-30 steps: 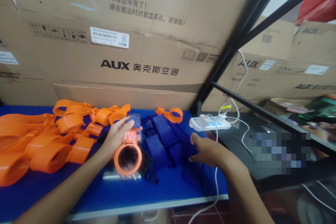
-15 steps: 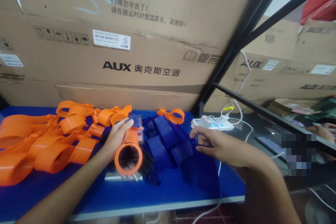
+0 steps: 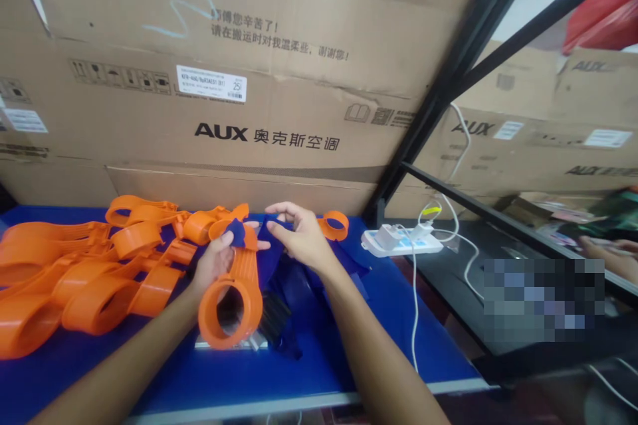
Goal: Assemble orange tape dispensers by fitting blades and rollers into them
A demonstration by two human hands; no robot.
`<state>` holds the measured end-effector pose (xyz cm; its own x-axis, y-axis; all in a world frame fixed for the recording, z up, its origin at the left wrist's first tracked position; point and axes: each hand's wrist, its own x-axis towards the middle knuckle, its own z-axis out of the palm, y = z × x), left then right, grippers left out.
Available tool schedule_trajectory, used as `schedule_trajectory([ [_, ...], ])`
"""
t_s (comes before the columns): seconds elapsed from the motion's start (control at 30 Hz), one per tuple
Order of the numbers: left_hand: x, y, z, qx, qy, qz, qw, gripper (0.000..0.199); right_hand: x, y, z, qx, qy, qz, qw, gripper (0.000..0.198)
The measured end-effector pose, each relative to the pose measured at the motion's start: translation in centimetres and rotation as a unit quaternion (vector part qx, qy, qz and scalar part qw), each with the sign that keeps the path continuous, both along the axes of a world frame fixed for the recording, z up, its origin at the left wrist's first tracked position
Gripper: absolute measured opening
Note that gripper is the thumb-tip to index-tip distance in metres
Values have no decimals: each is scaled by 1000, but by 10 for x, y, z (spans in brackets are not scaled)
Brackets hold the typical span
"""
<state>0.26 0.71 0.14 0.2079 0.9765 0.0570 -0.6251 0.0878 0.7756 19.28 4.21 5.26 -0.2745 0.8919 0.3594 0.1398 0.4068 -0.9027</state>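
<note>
My left hand (image 3: 213,264) is closed around an orange plastic tape dispenser (image 3: 247,279), its round ring hanging toward the table's front. A small dark blue piece (image 3: 237,233) sits at the dispenser's upper end, under my left thumb. Just to the right, my right hand (image 3: 306,239) pinches the top of a blue sheet-like piece (image 3: 269,255) between thumb and fingers. More dark blue pieces (image 3: 299,285) lie below my right hand, partly covered by it. Behind my right wrist, another orange ring (image 3: 335,226) shows.
Several orange dispensers (image 3: 94,292) crowd the left of the blue table (image 3: 164,372). A white power strip (image 3: 401,242) with cables lies at the right by a black frame (image 3: 428,113). Large cartons (image 3: 279,80) stand behind. Another person's hand (image 3: 611,259) is at far right.
My right hand has moved left from beside the power strip and now pinches a blue piece near my left hand. The dispenser in my left hand has turned slightly, its ring shifting left.
</note>
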Motion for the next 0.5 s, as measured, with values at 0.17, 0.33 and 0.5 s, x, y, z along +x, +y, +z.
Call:
schedule_trajectory([
  [0.17, -5, 7, -5, -9, -24, -11, 1000, 64, -2, -2, -10, -31, 63, 109, 992, 42],
  [0.33, -6, 8, -5, -13, -33, -4, 999, 64, -8, -9, -15, -33, 91, 148, 984, 39],
  [0.5, 5, 5, 2, 14, -40, -27, 999, 60, -15, -9, -24, -27, 129, 72, 989, 49],
])
